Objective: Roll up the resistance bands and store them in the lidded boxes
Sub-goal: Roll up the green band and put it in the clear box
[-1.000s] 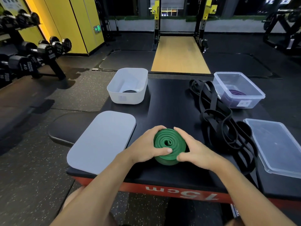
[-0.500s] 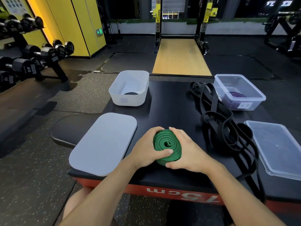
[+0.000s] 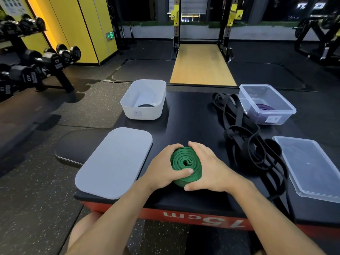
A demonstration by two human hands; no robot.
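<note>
A green resistance band (image 3: 184, 163), wound into a tight coil, sits near the front of the black box top (image 3: 191, 118). My left hand (image 3: 161, 168) grips its left side, thumb across the front of the coil. My right hand (image 3: 207, 168) curls round its right side. A white box (image 3: 144, 100) stands at the back left with a dark rolled band in it, its grey lid (image 3: 114, 162) lying in front. A clear box (image 3: 266, 103) at the back right holds a purple band (image 3: 264, 107), its clear lid (image 3: 311, 166) at the right. Loose black bands (image 3: 244, 133) lie tangled between.
The black top belongs to a red plyo box marked 75 cm (image 3: 204, 218). A black padded bench end (image 3: 73, 144) juts out at the left under the grey lid. A dumbbell rack (image 3: 33, 65) stands on the floor at far left, a squat rack (image 3: 202, 24) behind.
Both hands have closed tighter round the green coil, the right hand wrapping further over its right side. The coil has stayed in the same spot.
</note>
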